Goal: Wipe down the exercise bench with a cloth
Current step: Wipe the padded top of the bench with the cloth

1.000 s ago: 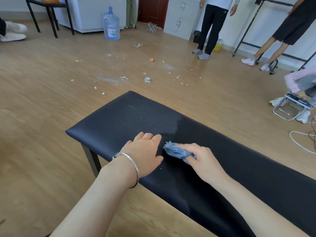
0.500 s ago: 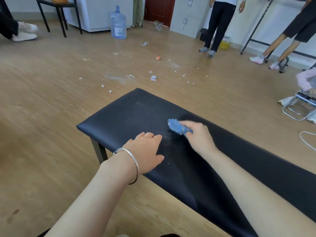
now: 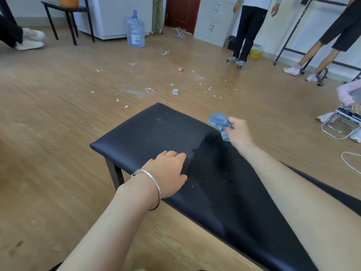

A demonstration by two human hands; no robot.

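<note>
Holding cloth (image 3: 217, 121): right hand (image 3: 239, 134), grip closed on bunched blue cloth at far long edge of bench (image 3: 224, 202). Left hand (image 3: 168, 171) flat on near edge, holding nothing. White specks (image 3: 166, 133) lie left of cloth, toward bench end; next stroke likely that way.

Mottled blue cloth (image 3: 218, 122), black bench (image 3: 224, 184) flecked with white specks.

No text, brand, number or sign can be read anywhere in view. The big water bottle (image 3: 135, 26) at the back bears a pale label (image 3: 135, 38) near its base, but it is too blurred to make out.
</note>
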